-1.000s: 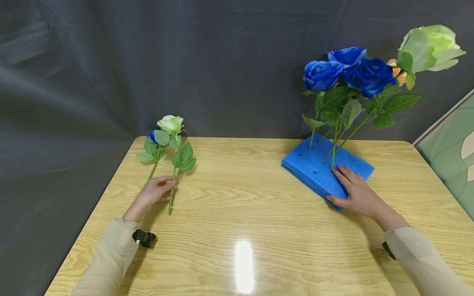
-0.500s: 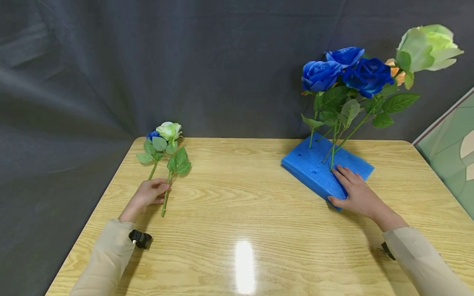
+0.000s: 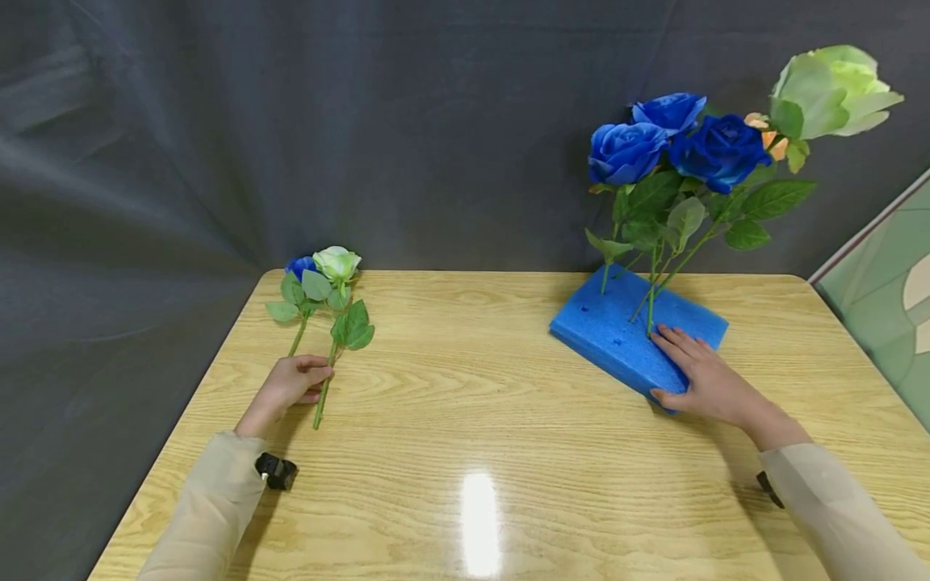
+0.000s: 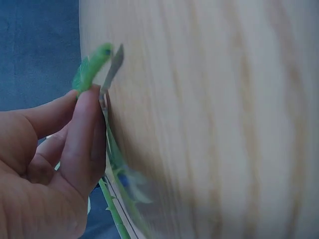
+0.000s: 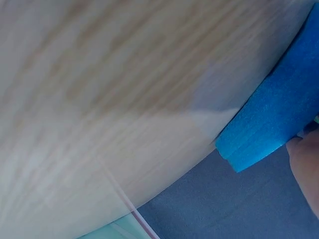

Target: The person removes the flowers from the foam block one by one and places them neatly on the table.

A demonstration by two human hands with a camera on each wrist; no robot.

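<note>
White rose (image 3: 337,262) from the head view: lying at the left end of the wooden table (image 3: 479,420), stem (image 3: 323,394) pointing toward the near edge, bloom toward the dark backdrop (image 3: 291,121), just beside a small blue rose (image 3: 299,265) with its own stem. Left hand (image 3: 291,382) curled round the white rose's stem about midway, thumb on top – a light grasp. Right hand (image 3: 703,378) laid flat, fingers straight, on the near right corner of the blue foam block (image 3: 617,339), pressing down and gripping nothing. Standing in the block, tilted to the right: three blue roses (image 3: 672,141), a large pale green rose (image 3: 835,85) and a peach bloom (image 3: 766,133) (mostly hidden behind the others). Well apart, the two hands – one at each end of the table.

Left wrist view, blurred: fingers (image 4: 84,134) and thumb pinching the green stem (image 4: 112,204) against the table edge, a leaf (image 4: 92,67) showing above the fingertips, grey cloth (image 4: 35,50) beyond.

Right wrist view, also blurred: corner of the foam block (image 5: 271,129) on the wood grain, a sliver of the hand (image 5: 306,164) at the right edge, touching the block – finger pose not discernible here
</note>
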